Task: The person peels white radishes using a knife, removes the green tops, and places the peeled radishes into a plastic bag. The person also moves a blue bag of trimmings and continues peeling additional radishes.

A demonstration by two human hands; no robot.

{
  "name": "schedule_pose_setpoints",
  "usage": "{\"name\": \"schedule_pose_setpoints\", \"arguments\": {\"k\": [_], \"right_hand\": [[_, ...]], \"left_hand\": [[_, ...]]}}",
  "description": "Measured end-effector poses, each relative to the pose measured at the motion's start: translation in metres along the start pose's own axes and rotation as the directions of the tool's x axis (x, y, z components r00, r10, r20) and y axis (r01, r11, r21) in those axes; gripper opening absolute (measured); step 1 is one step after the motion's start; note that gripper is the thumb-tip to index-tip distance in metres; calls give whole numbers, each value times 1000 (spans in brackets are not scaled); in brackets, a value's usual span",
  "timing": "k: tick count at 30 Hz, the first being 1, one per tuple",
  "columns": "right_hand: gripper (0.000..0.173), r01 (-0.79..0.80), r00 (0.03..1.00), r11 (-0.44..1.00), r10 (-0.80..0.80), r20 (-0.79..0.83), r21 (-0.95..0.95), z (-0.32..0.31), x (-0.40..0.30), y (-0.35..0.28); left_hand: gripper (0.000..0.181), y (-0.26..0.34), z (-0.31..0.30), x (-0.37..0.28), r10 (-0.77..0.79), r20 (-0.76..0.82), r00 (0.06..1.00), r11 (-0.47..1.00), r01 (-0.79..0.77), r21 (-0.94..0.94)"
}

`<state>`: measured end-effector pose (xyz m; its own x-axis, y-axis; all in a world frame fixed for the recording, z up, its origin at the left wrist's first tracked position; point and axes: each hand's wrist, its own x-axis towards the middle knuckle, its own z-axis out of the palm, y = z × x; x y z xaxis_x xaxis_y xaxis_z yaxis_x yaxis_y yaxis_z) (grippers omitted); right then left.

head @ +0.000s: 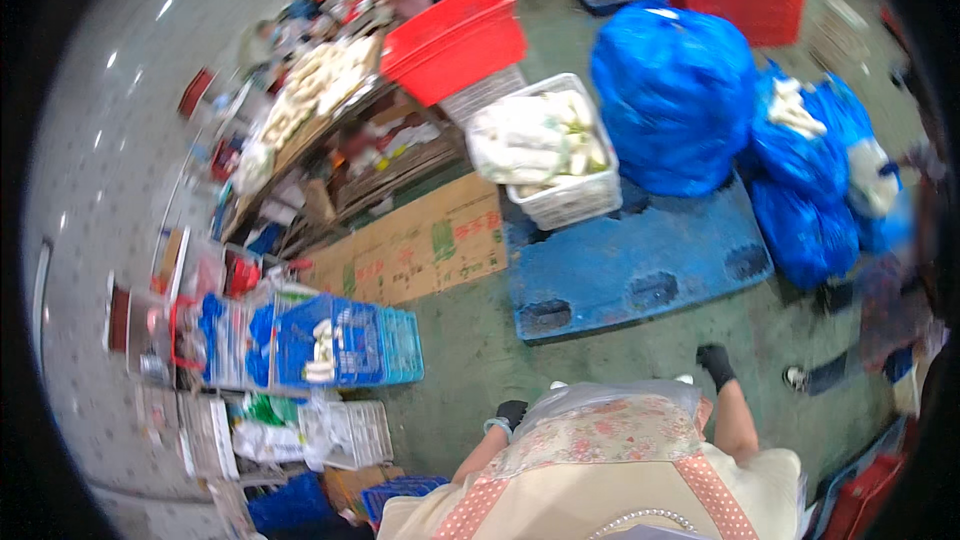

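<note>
My left hand (512, 412), in a dark glove, hangs beside the floral apron (592, 431) with part of it hidden by the apron. Out to the other side is my right hand (715, 363), gloved as well, over the green floor. I see nothing held in either hand, but blur and small size hide the fingers. Ahead of me lies a worn blue pallet (637, 270). On it stand a white crate (570, 198) heaped with pale produce and a large blue plastic bag (671, 104), bulging full.
Flattened cardboard (420, 247) lies left of the pallet. Blue crates (360, 345) stand on my left, by a table (315, 127) piled with pale produce. More blue bags (802, 217) sit at right, near another person's leg (825, 375). A red bin (457, 41) stands farther off.
</note>
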<state>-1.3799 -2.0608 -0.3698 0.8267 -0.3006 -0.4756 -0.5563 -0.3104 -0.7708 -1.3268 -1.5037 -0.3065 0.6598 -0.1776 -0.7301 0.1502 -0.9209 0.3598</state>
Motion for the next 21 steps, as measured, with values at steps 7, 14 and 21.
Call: {"name": "schedule_pose_setpoints", "arguments": {"k": [7,14,21], "right_hand": [[18,97,891,837,168,422,-539,91,-36,11],[25,161,777,818,240,582,-552,207,47,-118],[28,-421,801,904,331,499,76,291,163,-233]], "left_hand": [[33,-90,-2,22,7,-218,976,998,7,63],[34,-225,23,-29,-272,-382,883,930,139,-341],[32,-272,55,-38,-552,-35,833,656,408,-635]]}}
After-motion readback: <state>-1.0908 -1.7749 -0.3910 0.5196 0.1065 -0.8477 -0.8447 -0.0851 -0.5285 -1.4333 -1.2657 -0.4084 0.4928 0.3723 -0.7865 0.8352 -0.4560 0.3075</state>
